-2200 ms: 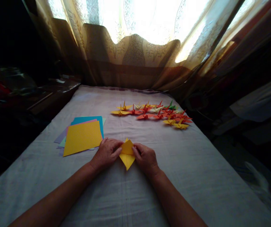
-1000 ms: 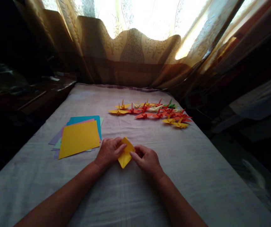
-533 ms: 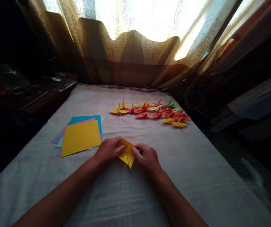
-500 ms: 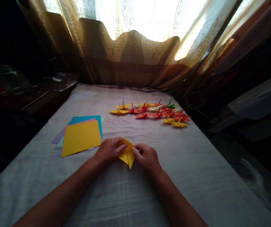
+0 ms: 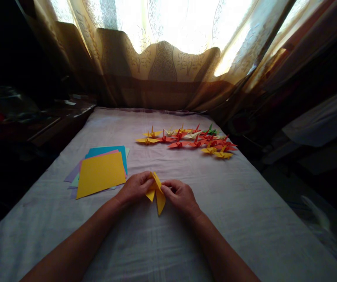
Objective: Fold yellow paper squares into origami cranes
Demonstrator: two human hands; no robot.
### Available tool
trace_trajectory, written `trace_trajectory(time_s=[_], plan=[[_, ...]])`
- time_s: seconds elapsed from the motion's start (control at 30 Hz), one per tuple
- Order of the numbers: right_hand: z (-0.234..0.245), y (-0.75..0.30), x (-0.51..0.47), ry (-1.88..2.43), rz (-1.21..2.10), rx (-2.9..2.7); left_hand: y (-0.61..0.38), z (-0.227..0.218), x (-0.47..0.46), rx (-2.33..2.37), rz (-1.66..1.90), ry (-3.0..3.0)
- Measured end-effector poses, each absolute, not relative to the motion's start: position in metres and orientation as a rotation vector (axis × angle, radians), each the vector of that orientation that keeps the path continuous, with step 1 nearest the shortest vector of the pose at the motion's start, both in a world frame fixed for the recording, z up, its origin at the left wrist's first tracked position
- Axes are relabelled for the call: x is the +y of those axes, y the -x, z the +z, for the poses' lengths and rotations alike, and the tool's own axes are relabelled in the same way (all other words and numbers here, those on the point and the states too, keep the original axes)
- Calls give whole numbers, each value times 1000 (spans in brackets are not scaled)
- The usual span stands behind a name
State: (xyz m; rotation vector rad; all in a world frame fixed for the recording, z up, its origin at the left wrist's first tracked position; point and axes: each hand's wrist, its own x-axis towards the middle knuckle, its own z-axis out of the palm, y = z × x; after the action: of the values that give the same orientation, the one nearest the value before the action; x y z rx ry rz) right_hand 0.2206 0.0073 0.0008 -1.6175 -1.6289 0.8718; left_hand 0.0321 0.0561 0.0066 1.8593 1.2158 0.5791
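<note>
Between my hands is a yellow folded origami paper (image 5: 160, 197), its two lower points hanging apart toward me. My left hand (image 5: 136, 185) pinches its left side, thumb on the near face. On the right edge, my right hand (image 5: 182, 196) grips the paper between thumb and fingers. The far fingers of both hands are partly hidden behind the paper. To the left of my left hand lies a stack of square coloured sheets, with a yellow sheet (image 5: 101, 174) on top and a blue sheet (image 5: 108, 149) showing beneath.
Several folded paper cranes stand on the cloth beyond my hands, among them a red crane (image 5: 178, 144), a yellow crane (image 5: 223, 154) and a green crane (image 5: 211, 130). A pale cloth (image 5: 145, 246) covers the surface. Behind it hangs a backlit curtain (image 5: 162, 70).
The yellow folded paper has opened along its middle; its lower points have spread apart and its top edge has split. Both hands keep their pinch, nearly in place.
</note>
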Motion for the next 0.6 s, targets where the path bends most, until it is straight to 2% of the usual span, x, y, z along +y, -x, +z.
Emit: trace_trajectory(time_s=[0.43, 0.6], plan=[[-4, -209, 7, 1641, 587, -1708, -31, 17, 53, 1164, 521, -1868], [-4, -210, 8, 1679, 563, -1731, -37, 13, 51, 1225, 606, -1790]])
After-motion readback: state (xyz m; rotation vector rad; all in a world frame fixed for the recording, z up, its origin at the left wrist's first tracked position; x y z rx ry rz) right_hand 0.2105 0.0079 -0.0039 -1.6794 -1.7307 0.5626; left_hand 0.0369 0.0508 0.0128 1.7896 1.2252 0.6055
